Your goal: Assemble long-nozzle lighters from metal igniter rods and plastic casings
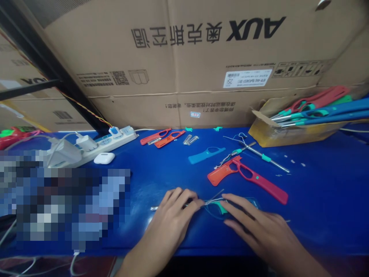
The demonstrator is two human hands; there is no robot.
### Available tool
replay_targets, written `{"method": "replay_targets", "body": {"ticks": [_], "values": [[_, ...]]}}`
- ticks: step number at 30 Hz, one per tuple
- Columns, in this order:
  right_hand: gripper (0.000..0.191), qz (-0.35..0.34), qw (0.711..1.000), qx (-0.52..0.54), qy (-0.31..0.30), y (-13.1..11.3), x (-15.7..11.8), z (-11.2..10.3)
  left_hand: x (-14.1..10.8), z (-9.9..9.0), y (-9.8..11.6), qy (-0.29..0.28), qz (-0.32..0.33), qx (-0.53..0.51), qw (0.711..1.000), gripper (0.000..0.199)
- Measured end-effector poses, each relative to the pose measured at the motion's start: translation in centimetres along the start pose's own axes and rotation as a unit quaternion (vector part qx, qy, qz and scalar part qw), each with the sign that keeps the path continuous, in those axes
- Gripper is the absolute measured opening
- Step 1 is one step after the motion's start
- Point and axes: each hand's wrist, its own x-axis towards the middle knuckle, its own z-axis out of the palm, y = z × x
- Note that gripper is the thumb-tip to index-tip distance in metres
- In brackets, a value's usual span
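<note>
A blue plastic lighter casing (211, 212) lies on the table between my hands, with a green trigger (221, 207) set in its loop. My left hand (177, 211) is closed at the casing's left end, fingers curled over a metal lighter tube (155, 209) whose tip pokes out to the left. White wires (213, 200) and a thin metal strip run from those fingers towards the trigger. On the right side, my right hand (253, 219) grips the casing's handle, fingertips near the trigger and wires. Its palm hides much of the handle.
Beyond my hands lie red lighter casings (265, 184), a blue casing half (203, 156) and a metal lighter tube (278, 165). A cardboard box (268, 134) of lighters stands back right. At left are a power strip (106, 143) and a white earbud case (104, 158).
</note>
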Motion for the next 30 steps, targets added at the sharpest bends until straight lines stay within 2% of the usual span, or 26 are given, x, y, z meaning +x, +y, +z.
{"method": "replay_targets", "body": {"ticks": [4,8,16,24,27,30], "values": [[0.040,0.000,1.000,0.004,-0.017,0.0,-0.1,0.0,0.0,0.1,0.1,-0.001,-0.001,-0.005,1.000,0.031],[0.037,-0.011,1.000,-0.004,-0.006,0.0,-0.3,0.1,0.0,0.1,0.1,0.007,0.001,-0.001,1.000,0.032],[0.038,-0.076,0.997,0.017,0.001,0.6,-0.9,0.3,-0.1,0.3,0.2,0.012,-0.004,0.004,1.000,0.033],[0.060,-0.061,0.996,0.034,-0.049,0.8,-2.8,-0.4,0.0,0.0,0.3,0.008,0.007,0.016,1.000,0.033],[0.062,-0.054,0.996,0.046,-0.056,0.9,-2.6,-0.6,-0.1,-0.1,0.4,0.006,0.005,0.011,1.000,0.033],[0.056,-0.052,0.997,0.048,-0.035,0.9,-2.0,-0.5,0.0,0.0,0.4,0.009,0.004,0.009,1.000,0.033]]}}
